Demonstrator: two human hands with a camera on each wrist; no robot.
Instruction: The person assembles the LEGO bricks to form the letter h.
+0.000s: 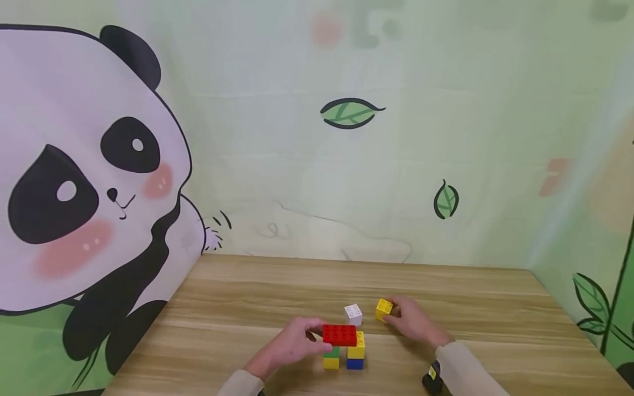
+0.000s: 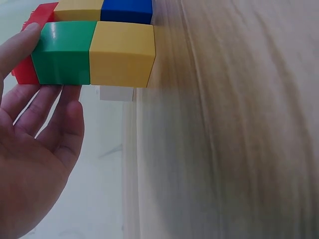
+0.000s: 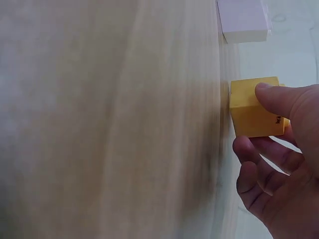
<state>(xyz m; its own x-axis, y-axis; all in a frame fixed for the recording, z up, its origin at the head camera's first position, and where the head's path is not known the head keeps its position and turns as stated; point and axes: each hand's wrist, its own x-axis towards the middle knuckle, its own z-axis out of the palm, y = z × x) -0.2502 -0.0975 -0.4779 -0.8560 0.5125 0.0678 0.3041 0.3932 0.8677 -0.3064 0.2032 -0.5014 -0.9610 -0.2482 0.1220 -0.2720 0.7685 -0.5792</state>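
Observation:
My left hand (image 1: 297, 342) holds a red brick (image 1: 339, 335) at its left end, thumb in front and fingers behind. The red brick bridges two small stacks. On the left, a green brick (image 2: 65, 55) sits on a yellow one (image 2: 122, 54); on the right, another yellow brick (image 1: 357, 351) sits on a blue brick (image 1: 355, 364). One stud of that right yellow brick shows beside the red one. Farther back, my right hand (image 1: 415, 320) pinches a separate yellow brick (image 3: 256, 107) between thumb and fingers, its side close to the tabletop.
A white brick (image 1: 353, 314) stands on the wooden table (image 1: 247, 286) behind the stacks, left of the right hand. A small black device (image 1: 432, 378) is at the right wrist. A printed backdrop with a panda (image 1: 124, 165) rises behind the table.

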